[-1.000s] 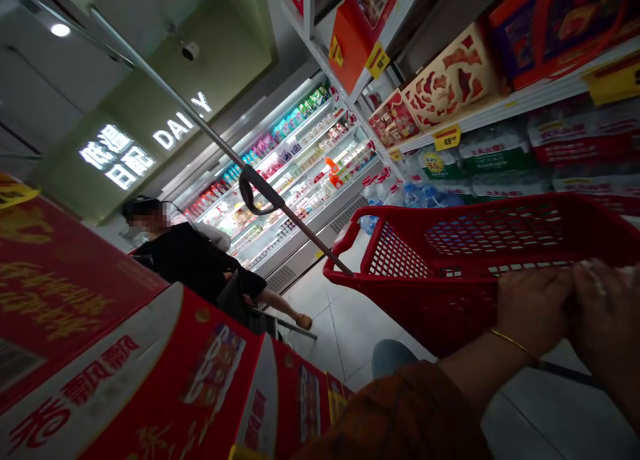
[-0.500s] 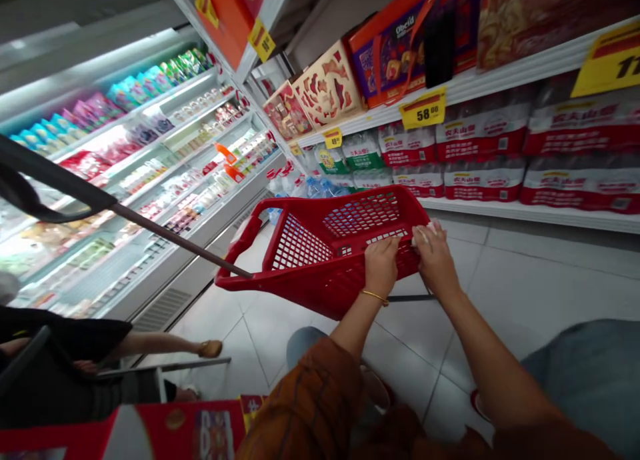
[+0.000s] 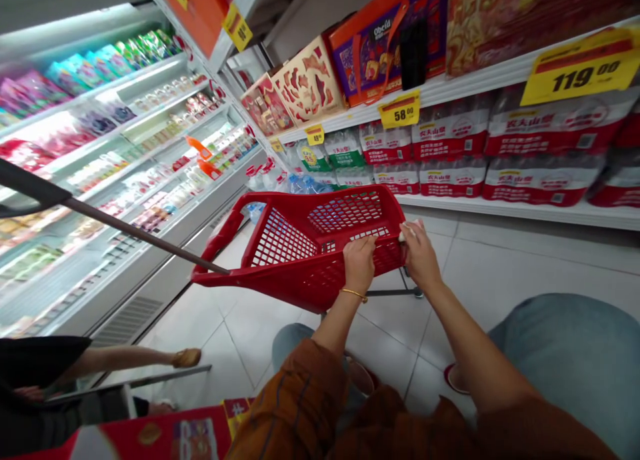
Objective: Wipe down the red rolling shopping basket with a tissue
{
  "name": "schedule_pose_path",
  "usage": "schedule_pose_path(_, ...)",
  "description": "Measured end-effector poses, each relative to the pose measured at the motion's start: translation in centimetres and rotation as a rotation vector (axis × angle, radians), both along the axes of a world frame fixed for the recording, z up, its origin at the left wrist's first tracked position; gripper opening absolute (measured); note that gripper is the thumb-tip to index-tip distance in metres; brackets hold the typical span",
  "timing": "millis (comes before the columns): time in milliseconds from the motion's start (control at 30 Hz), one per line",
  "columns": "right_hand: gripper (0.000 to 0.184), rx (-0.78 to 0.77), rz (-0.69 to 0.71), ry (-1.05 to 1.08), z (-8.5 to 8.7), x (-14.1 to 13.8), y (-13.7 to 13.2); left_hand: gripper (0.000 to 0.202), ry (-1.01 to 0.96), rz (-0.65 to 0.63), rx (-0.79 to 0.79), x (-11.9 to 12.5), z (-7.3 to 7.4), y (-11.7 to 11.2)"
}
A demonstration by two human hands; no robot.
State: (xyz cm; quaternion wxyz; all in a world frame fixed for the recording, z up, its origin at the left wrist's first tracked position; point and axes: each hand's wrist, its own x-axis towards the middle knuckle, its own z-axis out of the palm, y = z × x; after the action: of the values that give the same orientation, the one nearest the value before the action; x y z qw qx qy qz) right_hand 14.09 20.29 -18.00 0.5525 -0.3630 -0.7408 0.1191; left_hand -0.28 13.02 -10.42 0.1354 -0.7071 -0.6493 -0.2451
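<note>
Both hands are clamped on the near rim of a red plastic basket (image 3: 300, 247), side by side and almost touching. The left hand (image 3: 359, 265) has its fingers curled right over the edge, with a thin gold bangle (image 3: 354, 292) on the wrist. The right hand (image 3: 419, 257) is closed on the same rim, and a small white scrap (image 3: 407, 230) is pinched under its fingers; can't tell what it is.

The basket is hard, glossy plastic, deep and roughly wedge-shaped. Its walls are a grid of little square holes with a solid smooth band around the top. It's tipped up off the floor, stretching away from the hands. A thin dark metal pole (image 3: 145, 235) runs from its far corner out past the left hand.

Ahead of the right hand there's a white shelf of shrink-wrapped water bottle packs (image 3: 450, 173) with red labels and a yellow price tag (image 3: 399, 109) above them. Above that sit cardboard gift boxes (image 3: 310, 80) with cut-out patterns. Off beyond the left hand is a brightly lit cooler (image 3: 125, 153) full of small packets. Under the hands it's pale glossy floor tiles (image 3: 500, 267). Near the left elbow there's a red printed carton (image 3: 190, 437), and another person in black (image 3: 35, 367) is further left.
</note>
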Motion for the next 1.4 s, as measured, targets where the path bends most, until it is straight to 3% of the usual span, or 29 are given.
schedule_pose_path(333, 0.048, 0.02, 0.082, -0.12, 2.2, -4.3, -5.1, 0.028, -0.057, -0.003, -0.027, -0.2, 0.4, -0.6)
schedule_pose_path(667, 0.046, 0.067, 0.067, -0.265, 2.1, -1.3, -3.2, 0.022, -0.064, -0.039, -0.069, -0.5, 0.8, -0.9)
schedule_pose_path(1033, 0.038, -0.002, 0.181, -0.209, 1.8, 1.7, -0.6, 0.022, -0.038, -0.042, -0.117, -1.1, 1.4, -1.4)
schedule_pose_path(1200, 0.036, -0.022, 0.213, -0.163, 2.2, 1.1, -1.7, 0.019, 0.074, 0.02, -0.097, -0.3, 1.9, -1.7)
schedule_pose_path(1400, 0.046, -0.051, 0.115, -0.055, 1.1, -0.8, -4.4, 0.034, 0.179, -0.072, -0.075, 1.6, 0.3, -1.5)
